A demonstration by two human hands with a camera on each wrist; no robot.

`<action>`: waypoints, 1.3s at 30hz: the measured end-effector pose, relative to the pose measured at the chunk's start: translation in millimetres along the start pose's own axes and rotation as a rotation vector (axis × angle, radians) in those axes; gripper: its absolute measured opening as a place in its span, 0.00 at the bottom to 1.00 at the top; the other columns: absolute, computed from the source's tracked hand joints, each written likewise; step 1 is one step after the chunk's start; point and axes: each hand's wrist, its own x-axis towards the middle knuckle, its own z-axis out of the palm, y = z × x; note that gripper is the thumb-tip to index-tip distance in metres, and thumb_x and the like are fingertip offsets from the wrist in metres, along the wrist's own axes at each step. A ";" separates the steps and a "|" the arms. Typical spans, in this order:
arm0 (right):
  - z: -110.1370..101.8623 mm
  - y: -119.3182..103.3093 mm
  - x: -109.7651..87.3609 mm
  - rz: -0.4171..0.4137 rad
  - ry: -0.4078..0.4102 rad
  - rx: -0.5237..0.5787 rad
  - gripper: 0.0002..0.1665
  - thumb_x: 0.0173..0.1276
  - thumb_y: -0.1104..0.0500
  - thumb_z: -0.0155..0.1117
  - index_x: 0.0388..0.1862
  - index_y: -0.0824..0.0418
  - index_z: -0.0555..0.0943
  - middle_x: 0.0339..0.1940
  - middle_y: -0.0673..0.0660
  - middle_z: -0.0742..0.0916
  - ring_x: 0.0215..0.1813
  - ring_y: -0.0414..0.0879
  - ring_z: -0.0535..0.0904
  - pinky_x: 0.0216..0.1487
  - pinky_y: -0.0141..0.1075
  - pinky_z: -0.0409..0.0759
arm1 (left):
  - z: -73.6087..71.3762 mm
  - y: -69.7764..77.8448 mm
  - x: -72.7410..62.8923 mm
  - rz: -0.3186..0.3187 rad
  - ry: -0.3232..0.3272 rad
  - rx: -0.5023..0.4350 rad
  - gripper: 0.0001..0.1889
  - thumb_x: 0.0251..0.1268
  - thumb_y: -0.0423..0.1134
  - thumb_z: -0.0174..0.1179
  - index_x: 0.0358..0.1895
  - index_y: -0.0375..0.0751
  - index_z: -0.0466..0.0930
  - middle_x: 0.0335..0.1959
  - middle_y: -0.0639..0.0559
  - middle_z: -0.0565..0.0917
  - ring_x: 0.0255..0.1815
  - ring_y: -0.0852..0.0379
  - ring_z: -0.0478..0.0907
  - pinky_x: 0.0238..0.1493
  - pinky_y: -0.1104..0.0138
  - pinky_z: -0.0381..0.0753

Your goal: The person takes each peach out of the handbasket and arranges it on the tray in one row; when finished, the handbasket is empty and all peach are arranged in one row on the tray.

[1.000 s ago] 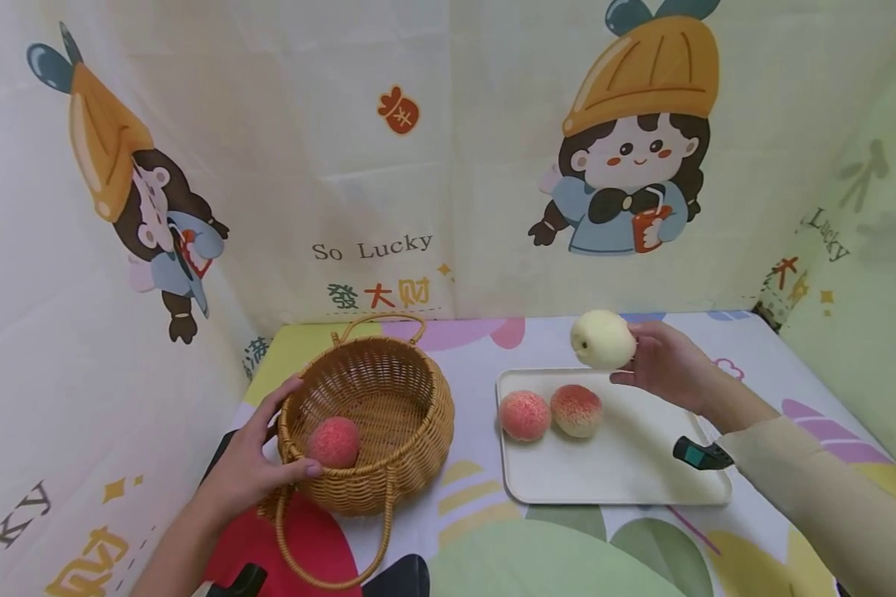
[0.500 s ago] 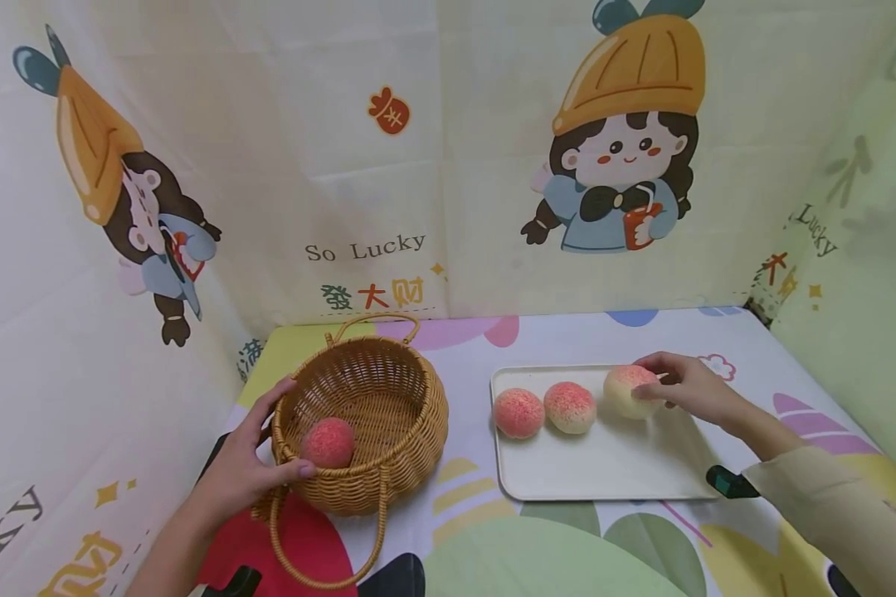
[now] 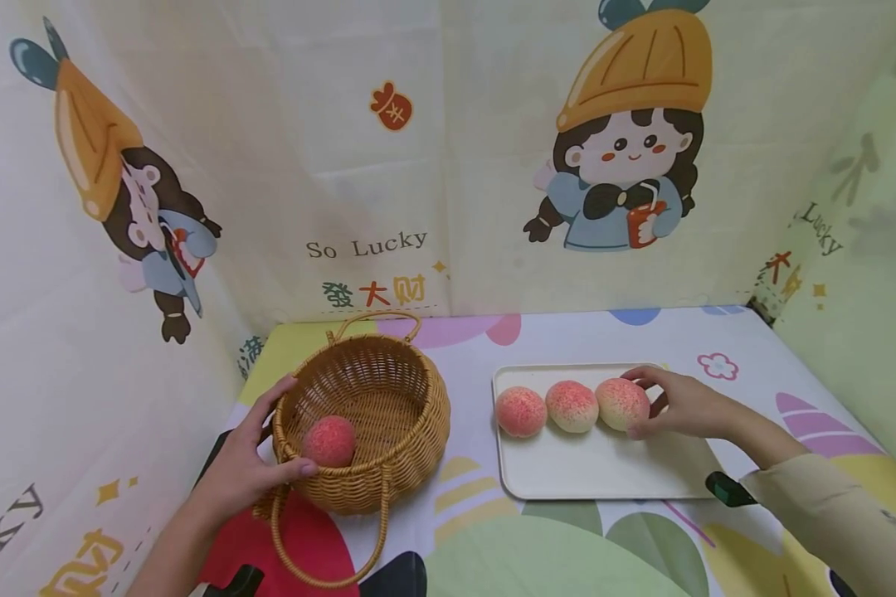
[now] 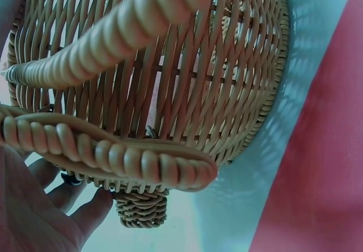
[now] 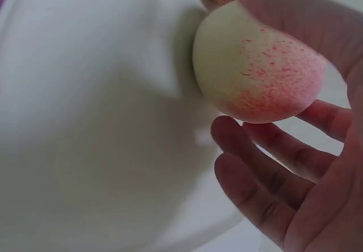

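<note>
My left hand (image 3: 242,471) grips the left side of a round wicker basket (image 3: 415,452), its thumb over the rim. One pinkish-red peach (image 3: 328,441) lies inside, near the basket's front left. On the white tray (image 3: 612,477), a row of three peaches runs along the back left half. The left peach (image 3: 521,412) is the reddest, and the middle peach (image 3: 572,406) is red above and cream below. With thumb and fingers, my right hand (image 3: 683,408) holds the right-hand peach (image 3: 623,404), which sits on the tray close against the middle one.
The basket's front handle (image 3: 379,539) hangs down towards me, while its back handle (image 3: 381,315) stands up near the rear wall. A patterned cloth (image 3: 552,551) covers the table. Printed cloth walls (image 3: 485,191) enclose the back and both sides.
My right hand has lowered the third peach from above the tray, turned its red side up, and moved it left beside the middle peach. My left hand stays on the basket.
</note>
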 end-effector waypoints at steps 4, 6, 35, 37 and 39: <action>0.8 2.6 -2.4 -0.036 0.007 0.009 0.46 0.54 0.49 0.82 0.68 0.61 0.71 0.55 0.64 0.80 0.40 0.44 0.83 0.41 0.40 0.80 | -0.6 1.4 0.5 -0.004 -0.001 0.001 0.57 0.50 0.38 0.78 0.82 0.57 0.50 0.80 0.41 0.54 0.76 0.32 0.53 0.63 0.28 0.62; 2.5 3.5 -2.5 -0.040 0.024 0.008 0.46 0.54 0.49 0.82 0.67 0.62 0.71 0.54 0.64 0.80 0.40 0.44 0.83 0.41 0.40 0.81 | -0.6 2.1 0.8 -0.007 -0.003 0.002 0.57 0.50 0.38 0.78 0.82 0.57 0.49 0.80 0.41 0.54 0.75 0.31 0.53 0.63 0.28 0.62; -21.8 -111.5 28.4 -0.089 0.198 0.054 0.48 0.58 0.37 0.77 0.72 0.55 0.70 0.62 0.60 0.80 0.59 0.57 0.79 0.53 0.52 0.84 | -0.7 2.5 0.1 -0.006 -0.005 -0.006 0.57 0.51 0.37 0.78 0.82 0.58 0.49 0.80 0.42 0.53 0.76 0.31 0.52 0.63 0.28 0.61; -14.1 -143.1 44.1 -0.167 0.184 0.174 0.46 0.59 0.41 0.78 0.72 0.54 0.70 0.64 0.57 0.79 0.60 0.54 0.79 0.56 0.49 0.83 | -0.3 1.6 0.0 -0.003 -0.005 -0.010 0.57 0.51 0.37 0.78 0.82 0.58 0.49 0.80 0.43 0.53 0.76 0.32 0.51 0.63 0.28 0.61; -2.7 -175.2 59.2 -0.241 0.142 0.299 0.45 0.59 0.45 0.79 0.72 0.53 0.70 0.64 0.55 0.79 0.61 0.52 0.80 0.58 0.48 0.82 | 0.9 1.0 0.6 0.000 -0.007 -0.010 0.57 0.51 0.37 0.77 0.82 0.57 0.49 0.80 0.43 0.53 0.76 0.32 0.51 0.63 0.28 0.61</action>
